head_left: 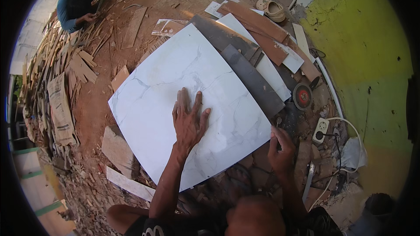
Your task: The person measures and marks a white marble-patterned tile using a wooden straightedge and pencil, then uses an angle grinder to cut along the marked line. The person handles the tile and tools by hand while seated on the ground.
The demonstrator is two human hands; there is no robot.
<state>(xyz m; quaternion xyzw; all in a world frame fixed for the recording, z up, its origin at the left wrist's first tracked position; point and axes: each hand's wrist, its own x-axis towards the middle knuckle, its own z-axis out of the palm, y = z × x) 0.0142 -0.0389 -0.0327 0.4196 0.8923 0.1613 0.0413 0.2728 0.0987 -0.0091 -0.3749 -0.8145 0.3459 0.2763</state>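
Note:
A large square white marble-patterned tile [148, 100] lies in front of me, turned so that its corners point far, near, left and right. My left hand [188, 120] rests on the middle of it, palm down with the fingers spread. Beside the tile's right corner is my right hand [283, 148], its thumb and bent fingers drawn together in a pinch. Whatever sits between those fingertips, if anything, is too small to make out. Close by, to the right, an angle grinder's dark disc with a red centre [302, 96] lies on the ground.
Grey, white and brown tile pieces [253, 78] are stacked beyond the tile. On the right are a white power socket [321, 130] with a cable, a clog [271, 9] and a yellow-green wall [367, 52]. Wood strips [43, 91] lie left, near another person [74, 6].

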